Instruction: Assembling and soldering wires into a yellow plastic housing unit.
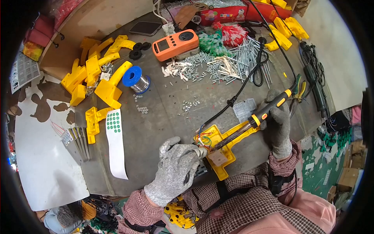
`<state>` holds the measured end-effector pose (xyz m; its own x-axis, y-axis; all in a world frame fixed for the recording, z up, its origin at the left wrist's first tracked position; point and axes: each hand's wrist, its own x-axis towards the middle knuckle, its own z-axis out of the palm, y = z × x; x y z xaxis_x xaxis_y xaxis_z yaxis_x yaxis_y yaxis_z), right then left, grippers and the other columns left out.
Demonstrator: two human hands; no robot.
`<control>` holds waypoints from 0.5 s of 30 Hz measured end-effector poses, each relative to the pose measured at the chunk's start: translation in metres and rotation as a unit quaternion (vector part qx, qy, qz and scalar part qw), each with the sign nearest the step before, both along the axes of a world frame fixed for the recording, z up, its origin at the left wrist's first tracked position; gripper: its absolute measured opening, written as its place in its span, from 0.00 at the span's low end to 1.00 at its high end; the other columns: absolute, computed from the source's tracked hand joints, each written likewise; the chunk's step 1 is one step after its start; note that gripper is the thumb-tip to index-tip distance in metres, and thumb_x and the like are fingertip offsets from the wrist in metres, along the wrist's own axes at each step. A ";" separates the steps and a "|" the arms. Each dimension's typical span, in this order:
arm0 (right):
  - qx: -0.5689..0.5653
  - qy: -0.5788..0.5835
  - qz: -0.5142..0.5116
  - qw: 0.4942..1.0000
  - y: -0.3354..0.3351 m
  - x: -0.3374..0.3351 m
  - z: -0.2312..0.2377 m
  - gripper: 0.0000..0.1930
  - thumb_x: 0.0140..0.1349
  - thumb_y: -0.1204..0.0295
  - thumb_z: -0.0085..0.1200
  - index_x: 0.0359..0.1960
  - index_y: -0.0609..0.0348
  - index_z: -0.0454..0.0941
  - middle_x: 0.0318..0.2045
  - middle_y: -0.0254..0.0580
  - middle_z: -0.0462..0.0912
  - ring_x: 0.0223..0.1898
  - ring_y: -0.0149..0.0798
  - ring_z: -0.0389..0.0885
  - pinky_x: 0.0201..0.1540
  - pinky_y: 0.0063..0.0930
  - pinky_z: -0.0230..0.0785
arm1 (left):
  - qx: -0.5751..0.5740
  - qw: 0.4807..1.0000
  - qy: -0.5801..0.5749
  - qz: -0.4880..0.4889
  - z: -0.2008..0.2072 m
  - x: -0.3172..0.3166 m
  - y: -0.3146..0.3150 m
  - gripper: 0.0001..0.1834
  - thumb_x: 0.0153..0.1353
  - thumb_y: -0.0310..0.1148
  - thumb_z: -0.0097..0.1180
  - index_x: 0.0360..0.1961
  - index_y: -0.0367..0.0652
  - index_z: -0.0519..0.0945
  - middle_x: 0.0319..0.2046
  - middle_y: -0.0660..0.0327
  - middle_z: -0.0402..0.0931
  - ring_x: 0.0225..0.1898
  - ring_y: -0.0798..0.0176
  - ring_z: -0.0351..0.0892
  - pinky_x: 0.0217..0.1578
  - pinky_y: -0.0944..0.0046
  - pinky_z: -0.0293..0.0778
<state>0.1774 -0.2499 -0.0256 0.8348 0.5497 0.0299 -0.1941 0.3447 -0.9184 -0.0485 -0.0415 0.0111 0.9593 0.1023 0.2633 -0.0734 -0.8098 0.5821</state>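
Observation:
My right hand [279,123], in a grey glove, grips the black-and-yellow handle of a soldering iron [282,99]. The iron slants down leftward across a yellow plastic housing half [224,168], its tip near the thin coloured wires [204,139] inside. My left hand [175,169], gloved too, is closed beside the wires at the housing's left edge; its fingertips pinch something small that I cannot make out. A black cable [218,114] runs up from the housing. Under the handle lies a clear plastic piece [244,110].
Further off are a solder wire spool [134,80], yellow housings [110,93], an orange meter [175,45] and piled screws [249,58]. At left lie a white sticker strip [116,156] and metal plates [74,143]. Pliers [299,89] and another black iron [314,84] lie at right.

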 end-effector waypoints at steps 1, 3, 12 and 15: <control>0.006 0.004 0.000 1.000 -0.001 0.000 -0.001 0.25 0.59 0.62 0.58 0.53 0.61 0.67 0.32 0.37 0.76 0.26 0.29 0.76 0.27 0.20 0.68 | 0.017 1.000 -0.012 0.004 -0.002 0.001 0.000 0.18 0.57 0.26 0.59 0.51 0.45 0.83 0.42 0.58 0.79 0.46 0.55 0.77 0.62 0.45 0.62; -0.004 0.008 -0.007 1.000 -0.002 -0.001 -0.002 0.25 0.59 0.62 0.58 0.54 0.62 0.67 0.33 0.38 0.76 0.28 0.29 0.76 0.28 0.21 0.69 | 0.023 1.000 -0.002 -0.002 -0.002 0.005 0.001 0.19 0.57 0.26 0.59 0.51 0.46 0.83 0.41 0.59 0.78 0.46 0.55 0.77 0.62 0.44 0.62; -0.026 0.005 -0.038 0.999 0.000 -0.003 0.000 0.28 0.57 0.59 0.61 0.55 0.61 0.67 0.35 0.37 0.75 0.32 0.29 0.77 0.32 0.21 0.71 | 0.085 0.996 0.013 -0.022 -0.003 0.007 0.001 0.20 0.56 0.26 0.60 0.53 0.47 0.83 0.42 0.61 0.78 0.44 0.57 0.77 0.63 0.44 0.62; -0.028 0.003 -0.019 0.999 -0.003 0.000 -0.002 0.29 0.57 0.58 0.62 0.54 0.61 0.67 0.35 0.36 0.75 0.33 0.28 0.77 0.33 0.20 0.72 | 0.093 0.995 0.007 -0.023 0.000 0.009 0.000 0.21 0.56 0.27 0.60 0.53 0.47 0.83 0.42 0.62 0.79 0.44 0.57 0.77 0.63 0.45 0.62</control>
<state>0.1775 -0.2532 -0.0275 0.8548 0.5189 -0.0039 -0.1868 0.3006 -0.9353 -0.0399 -0.0410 0.0114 0.9658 0.0086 0.2593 -0.1058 -0.8995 0.4239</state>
